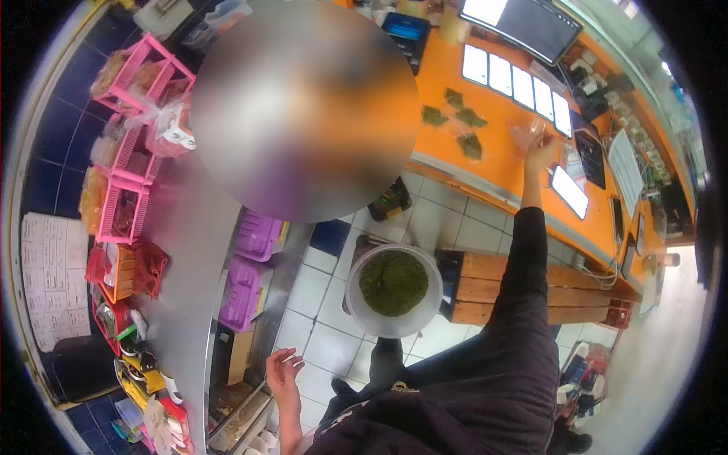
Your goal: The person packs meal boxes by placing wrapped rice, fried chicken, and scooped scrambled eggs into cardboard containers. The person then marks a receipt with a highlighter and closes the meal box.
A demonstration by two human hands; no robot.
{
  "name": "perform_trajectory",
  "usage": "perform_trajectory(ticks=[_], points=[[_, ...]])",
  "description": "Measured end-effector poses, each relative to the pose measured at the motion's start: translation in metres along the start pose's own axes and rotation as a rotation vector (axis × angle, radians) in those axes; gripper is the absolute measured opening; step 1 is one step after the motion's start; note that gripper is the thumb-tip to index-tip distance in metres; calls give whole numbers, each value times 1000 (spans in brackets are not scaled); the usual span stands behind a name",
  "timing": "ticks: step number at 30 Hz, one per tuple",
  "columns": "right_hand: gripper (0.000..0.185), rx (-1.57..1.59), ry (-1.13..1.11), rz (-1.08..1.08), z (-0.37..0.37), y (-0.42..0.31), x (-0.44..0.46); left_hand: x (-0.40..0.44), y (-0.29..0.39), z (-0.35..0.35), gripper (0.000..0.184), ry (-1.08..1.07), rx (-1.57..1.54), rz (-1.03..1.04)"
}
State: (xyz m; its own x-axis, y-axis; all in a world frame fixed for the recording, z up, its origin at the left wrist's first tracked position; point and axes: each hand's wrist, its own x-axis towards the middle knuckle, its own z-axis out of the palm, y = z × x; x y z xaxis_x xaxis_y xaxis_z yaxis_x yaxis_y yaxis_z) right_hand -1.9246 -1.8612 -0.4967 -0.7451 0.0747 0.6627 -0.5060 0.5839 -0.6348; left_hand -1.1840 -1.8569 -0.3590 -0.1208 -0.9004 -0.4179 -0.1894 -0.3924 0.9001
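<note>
The right hand [540, 145] is over the orange table [497, 171] on the right, fingers bent at clear plastic [522, 137]; I cannot tell whether it grips. Phones [522, 88] lie just beyond, green packets [471, 146] to its left. The left hand [284, 375], loosely open and empty, is near the steel table [178, 227]. Between the tables stands a tub [400, 329] of green powder [402, 284].

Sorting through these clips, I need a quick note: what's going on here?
The person's right hand is out over the orange table, at a piece of clear plastic; whether it is gripped is too small to tell. The left hand is open beside the metal counter. Four small green portions lie on the table near a row of five phones, and a tub of green material stands in front of the person.
</note>
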Motion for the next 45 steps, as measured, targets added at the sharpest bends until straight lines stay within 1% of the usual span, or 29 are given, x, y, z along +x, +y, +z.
perform_trajectory(ticks=[1, 3, 5, 6, 7, 9, 10, 11, 12, 14, 15, 17, 19, 21, 22, 24, 25, 27, 28, 29, 31, 33, 35, 37, 39, 40, 42, 43, 45], points=[[20, -14, -1, 6, -9, -9, 0, 1, 2, 7, 24, 4, -1, 8], [18, 187, 137, -59, -30, -62, -3, 4, 4, 18, 24, -20, -3, 16], [15, 588, -119, 167, -64, -114, -31, 9, 5, 30, 24, -44, -11, 28], [17, 733, -152, -53, -78, -138, -57, 13, 5, 38, 26, -97, 0, 80], [17, 807, -406, 232, -108, -166, -98, 16, 8, 47, 27, -150, 10, 133], [12, 960, -784, 401, -187, -236, -174, 16, 23, 74, 29, -196, -57, 166], [7, 920, -912, 217, -218, -256, -213, 14, 31, 86, 30, -223, -63, 233], [6, 901, -1067, 206, -254, -274, -245, 11, 38, 96, 32, -248, -69, 300], [7, 1032, -1108, 230, -279, -292, -268, 4, 47, 103, 30, -226, -121, 314], [10, 968, -1152, 88, -319, -317, -291, -3, 44, 88, 28, -251, -125, 283], [10, 971, -1149, 75, -332, -329, -298, -8, 40, 77, 27, -274, -119, 239], [11, 975, -1126, 191, -358, -349, -311, -21, 33, 55, 19, -231, -223, 217], [14, 974, -1150, 100, -376, -367, -323, -36, 32, 25, 13, -183, -254, 212], [20, 929, -1125, -143, -397, -390, -341, -50, 21, -11, 12, -114, -316, 231], [20, 945, -1142, -160, -408, -404, -349, -58, 15, -32, 10, -54, -369, 242], [23, 863, -1051, -496, -433, -433, -370, -79, 3, -81, 10, 30, -334, 246], [23, 888, -1072, -514, -449, -444, -389, -91, -4, -106, 12, 86, -289, 240], [25, 999, -1238, -724, -480, -463, -428, -121, -17, -155, 10, 187, -320, 276], [19, 1027, -1417, -681, -499, -477, -442, -137, -23, -180, 10, 251, -273, 311], [19, 1045, -1441, -696, -516, -488, -462, -155, -30, -203, 10, 314, -223, 339], [16, 1202, -1973, -263, -549, -507, -500, -188, -44, -242, 10, 434, -262, 375], [18, 1229, -2135, -277, -579, -517, -542, -224, -64, -282, 10, 582, -121, 387], [18, 1328, -2321, -144, -605, -527, -575, -255, -81, -312, 11, 749, -113, 356], [15, 1302, -2490, -264, -633, -548, -587, -282, -88, -334, 15, 794, 114, 399], [14, 1280, -2368, -550, -655, -559, -605, -304, -93, -347, 15, 906, 179, 338], [14, 1288, -2421, -585, -662, -564, -614, -312, -94, -356, 15, 923, 256, 311], [16, 1203, -2619, -442, -671, -578, -638, -326, -98, -379, 13, 965, 205, 270], [16, 1163, -2691, -441, -668, -585, -644, -325, -98, -387, 12, 923, 175, 264], [16, 1135, -2649, -481, -662, -590, -661, -320, -106, -405, 9, 919, 104, 217]])
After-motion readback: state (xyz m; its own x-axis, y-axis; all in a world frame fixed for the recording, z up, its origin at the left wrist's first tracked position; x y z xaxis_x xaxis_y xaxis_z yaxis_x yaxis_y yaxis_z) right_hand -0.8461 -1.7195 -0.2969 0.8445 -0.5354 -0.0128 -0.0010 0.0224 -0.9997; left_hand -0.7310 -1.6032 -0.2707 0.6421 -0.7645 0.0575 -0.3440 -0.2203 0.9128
